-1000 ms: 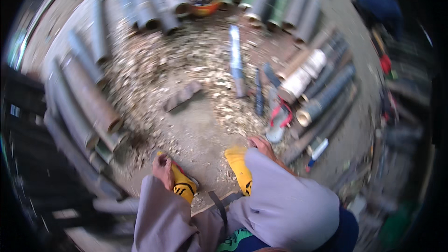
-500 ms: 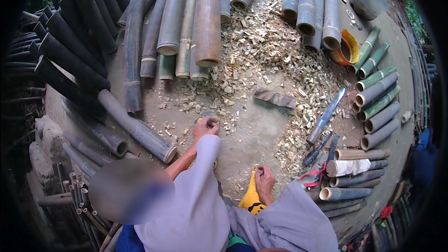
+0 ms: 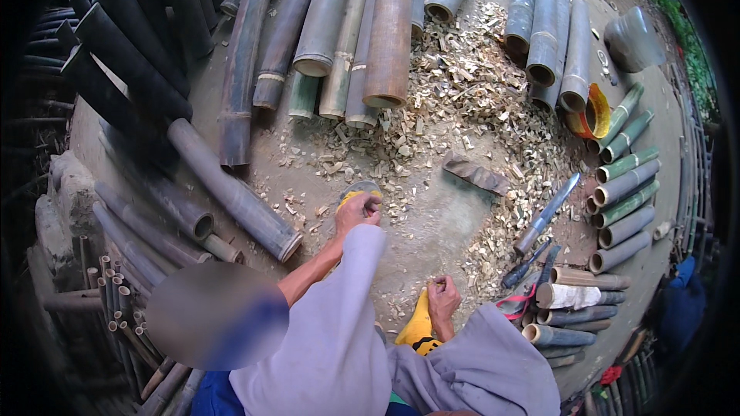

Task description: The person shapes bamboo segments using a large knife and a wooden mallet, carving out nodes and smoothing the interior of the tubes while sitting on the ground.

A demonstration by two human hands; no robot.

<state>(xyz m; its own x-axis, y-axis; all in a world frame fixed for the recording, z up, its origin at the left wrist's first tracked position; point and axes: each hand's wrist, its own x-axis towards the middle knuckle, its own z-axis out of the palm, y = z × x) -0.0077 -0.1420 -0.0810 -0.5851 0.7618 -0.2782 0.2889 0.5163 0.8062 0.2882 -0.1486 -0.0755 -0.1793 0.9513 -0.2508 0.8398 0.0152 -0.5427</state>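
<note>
My left hand [image 3: 359, 213] hangs over the front of my left foot, its fingers curled in and nothing visible in them. Beneath it shows part of a sandal [image 3: 365, 187] with a bit of yellow. Lower and to the right, my right hand [image 3: 444, 306] is loosely closed beside the yellow sock [image 3: 418, 326] on my right foot; I see nothing in its fingers. Both forearms rest against my legs in grey trousers [image 3: 470, 362]. Beyond the hands lies a rough block [image 3: 475, 172]. To its right a long blade [image 3: 549, 214] with a socketed end lies on wood chips.
Wood chips [image 3: 470, 77] cover the ground ahead. Thick bamboo tubes [image 3: 385, 46] lie at the far side, with more bamboo [image 3: 231, 185] at left and shorter bamboo pieces [image 3: 628, 229] at right. A dark-handled tool [image 3: 526, 263] lies near a red strap [image 3: 516, 304]. A yellow-orange ring-shaped container [image 3: 593, 115] and a translucent container [image 3: 634, 40] stand farther off.
The view has shifted, so the bamboo, block and blade appear farther right. Both hands keep their places by my feet, with fingers still curled.
</note>
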